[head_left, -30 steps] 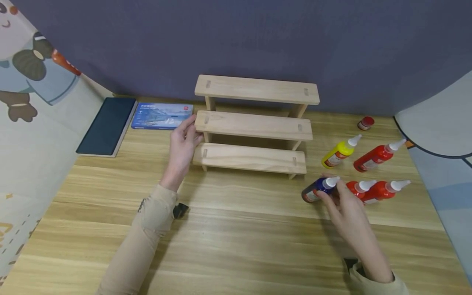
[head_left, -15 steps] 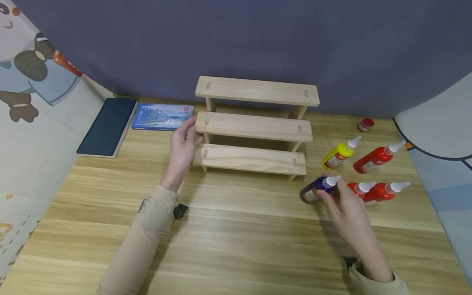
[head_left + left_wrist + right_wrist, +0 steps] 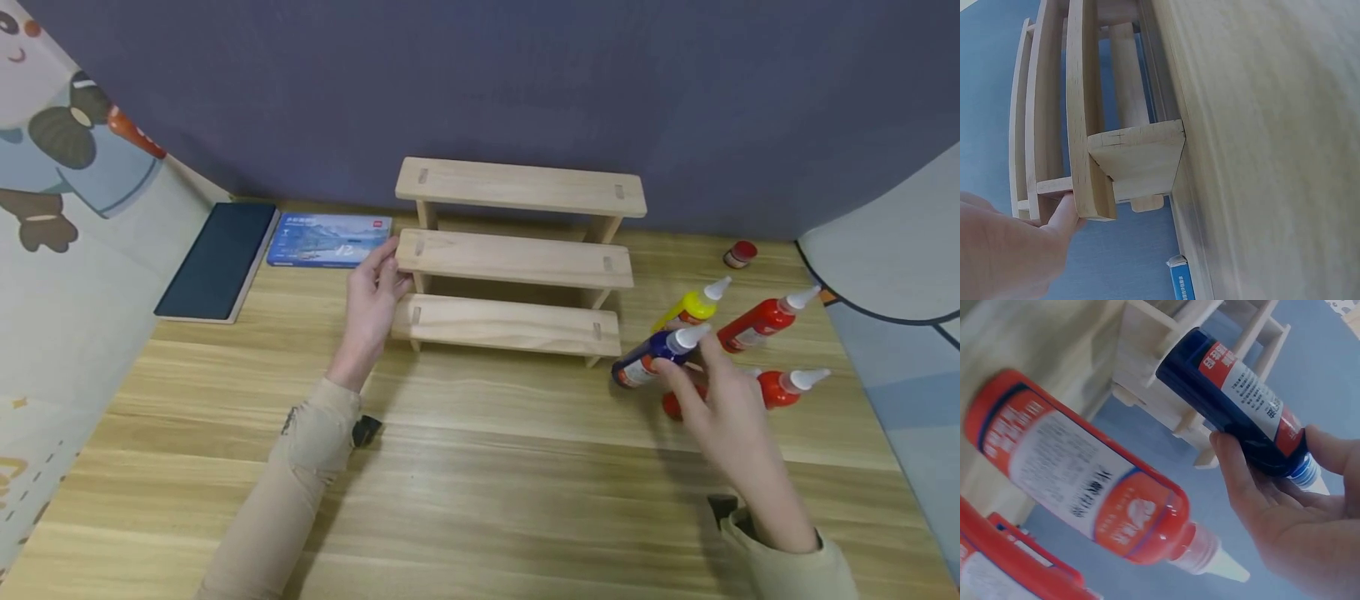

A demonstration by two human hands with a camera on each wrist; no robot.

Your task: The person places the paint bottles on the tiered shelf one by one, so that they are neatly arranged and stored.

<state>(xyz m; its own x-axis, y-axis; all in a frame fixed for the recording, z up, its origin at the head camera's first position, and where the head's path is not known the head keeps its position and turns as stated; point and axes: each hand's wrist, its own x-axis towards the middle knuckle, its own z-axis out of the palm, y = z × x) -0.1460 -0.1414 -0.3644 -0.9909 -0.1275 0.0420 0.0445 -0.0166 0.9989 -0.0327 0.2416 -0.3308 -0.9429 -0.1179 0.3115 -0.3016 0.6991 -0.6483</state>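
My left hand (image 3: pixel 371 296) grips the left end of a three-step wooden display stand (image 3: pixel 513 258) at its middle step. In the left wrist view its fingers (image 3: pixel 1063 215) curl against the end of that step. My right hand (image 3: pixel 723 408) holds a dark blue paint bottle (image 3: pixel 637 367) near its white nozzle cap, with thumb and fingers round the shoulder. Tilted, with its base raised off the table, the blue bottle (image 3: pixel 1235 394) shows a red and white label in the right wrist view. It is just right of the stand's lowest step.
Beside the right hand stand a yellow paint bottle (image 3: pixel 693 307) and red paint bottles (image 3: pixel 757 325), one partly hidden by the hand. A small red-lidded jar (image 3: pixel 740 254) sits behind them. Left of the stand lie a blue box (image 3: pixel 330 240) and a dark notebook (image 3: pixel 217 260).
My right hand has raised the blue bottle and moved it slightly away from me, uncovering part of a red bottle below. My left hand has stayed at the stand.
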